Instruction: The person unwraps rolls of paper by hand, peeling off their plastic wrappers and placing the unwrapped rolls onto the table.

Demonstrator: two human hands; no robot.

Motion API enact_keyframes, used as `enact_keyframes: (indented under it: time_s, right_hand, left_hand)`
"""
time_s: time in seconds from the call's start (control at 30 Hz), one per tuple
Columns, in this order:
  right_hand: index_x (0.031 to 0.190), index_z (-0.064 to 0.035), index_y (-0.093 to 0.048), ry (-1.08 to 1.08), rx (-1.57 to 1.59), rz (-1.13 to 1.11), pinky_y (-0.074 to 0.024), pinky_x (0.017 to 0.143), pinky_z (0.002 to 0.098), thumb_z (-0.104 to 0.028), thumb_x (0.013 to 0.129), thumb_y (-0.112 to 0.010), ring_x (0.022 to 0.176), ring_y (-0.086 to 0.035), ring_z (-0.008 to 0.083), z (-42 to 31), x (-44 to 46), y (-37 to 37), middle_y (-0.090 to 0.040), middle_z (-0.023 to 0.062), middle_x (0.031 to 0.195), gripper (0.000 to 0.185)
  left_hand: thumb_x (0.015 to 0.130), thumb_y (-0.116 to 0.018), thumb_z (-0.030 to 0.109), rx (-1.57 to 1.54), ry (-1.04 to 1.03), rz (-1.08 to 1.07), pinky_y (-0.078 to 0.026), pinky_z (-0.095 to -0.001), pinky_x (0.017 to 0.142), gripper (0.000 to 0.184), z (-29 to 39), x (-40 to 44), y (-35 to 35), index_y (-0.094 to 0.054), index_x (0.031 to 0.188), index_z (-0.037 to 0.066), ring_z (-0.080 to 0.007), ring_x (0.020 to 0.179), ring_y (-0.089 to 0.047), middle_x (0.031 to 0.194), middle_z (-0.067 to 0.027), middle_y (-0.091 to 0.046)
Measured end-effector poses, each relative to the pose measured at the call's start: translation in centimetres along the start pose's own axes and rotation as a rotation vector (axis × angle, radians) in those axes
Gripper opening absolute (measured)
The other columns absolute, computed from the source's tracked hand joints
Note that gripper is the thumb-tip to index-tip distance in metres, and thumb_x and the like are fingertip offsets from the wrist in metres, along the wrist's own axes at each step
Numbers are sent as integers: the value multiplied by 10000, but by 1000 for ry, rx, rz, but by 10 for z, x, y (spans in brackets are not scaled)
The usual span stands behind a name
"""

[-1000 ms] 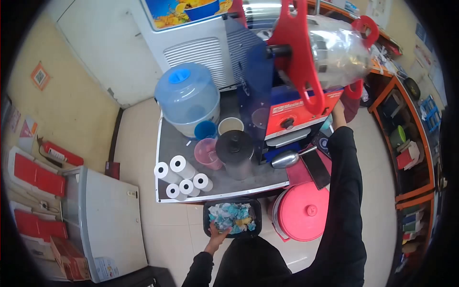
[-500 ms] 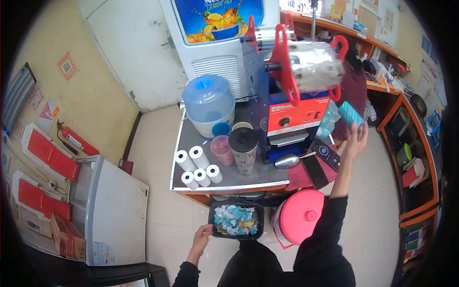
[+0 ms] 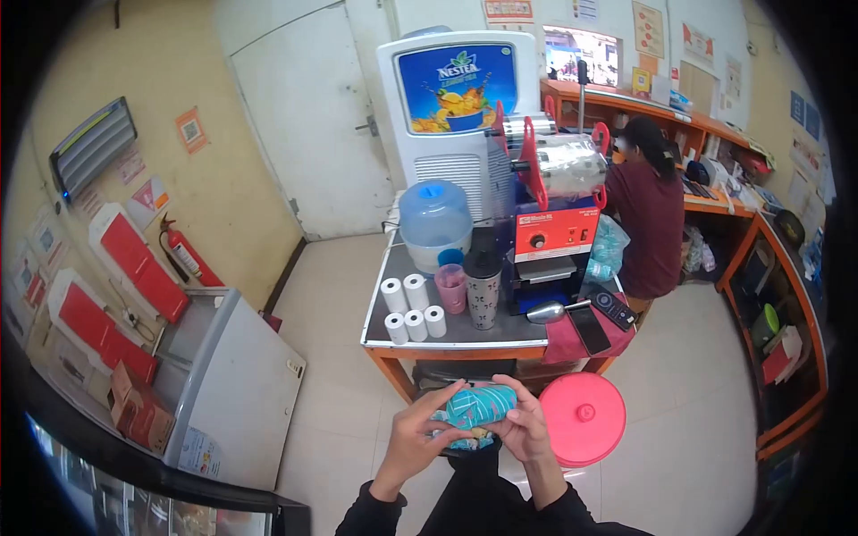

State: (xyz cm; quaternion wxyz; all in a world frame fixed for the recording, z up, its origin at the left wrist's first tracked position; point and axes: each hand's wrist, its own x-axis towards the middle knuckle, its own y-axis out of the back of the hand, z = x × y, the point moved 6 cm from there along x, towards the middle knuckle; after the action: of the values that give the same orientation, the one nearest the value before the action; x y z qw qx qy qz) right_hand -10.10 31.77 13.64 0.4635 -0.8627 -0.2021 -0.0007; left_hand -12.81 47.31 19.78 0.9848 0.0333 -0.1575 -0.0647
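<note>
A receipt paper roll in a teal patterned wrapper (image 3: 483, 406) lies sideways between my two hands, above the bin. The fingers of my left hand (image 3: 418, 436) grip its left end, where the wrapper looks loose. My right hand (image 3: 525, 431) wraps round the other end, thumb on the near side. Below the hands, crumpled teal and white wrappers (image 3: 469, 443) show in the dark bin, which is mostly hidden. Several unwrapped white paper rolls (image 3: 415, 323) stand upright at the table's near left corner.
On the table (image 3: 500, 334) stand a patterned tumbler (image 3: 483, 299), a pink cup (image 3: 452, 289), a blue water jug (image 3: 435, 219) and a cup sealing machine (image 3: 550, 232). A metal scoop (image 3: 545, 312) and a phone (image 3: 590, 331) lie at right. A pink-lidded bucket (image 3: 585, 433) stands below; a person (image 3: 651, 223) sits behind.
My right hand has brought the wrapped roll from the table's right side down to the front. My left hand has risen from beside the bin to grip it. The view has tilted up.
</note>
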Motion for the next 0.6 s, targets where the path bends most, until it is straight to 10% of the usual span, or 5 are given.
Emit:
enact_keyframes:
  time_s: [0.3,0.47,0.6]
  right_hand:
    - [1244,13,-448,-225,-181,-101,-587,683,339,-335,887,-601,950,-641,261,49,-19,-44,-562,199,1144,521]
    - [1126,-2,-499,-410,-267,-314,-481,475,240,-578,894,-543,733,-640,167,90,-28,-63,-606,114,927,622]
    - [1079,-14,-502,-362,-278,-211,-474,457,246,-520,944,-497,671,-622,151,108,-29,-80,-604,99,824,524]
  left_hand:
    - [818,-660,-24,870,-597,226,-553,-267,618,173,64,-70,35,-676,990,-15,-198,734,-687,905,-120,-693]
    - [838,-659,-4,272,-103,460,-478,-236,615,41,34,-98,64,-626,821,-21,-167,646,-614,759,-86,-632]
    - [825,-669,-11,-58,19,691,-455,-213,650,50,23,-112,78,-622,810,-6,-160,657,-591,751,-81,-598]
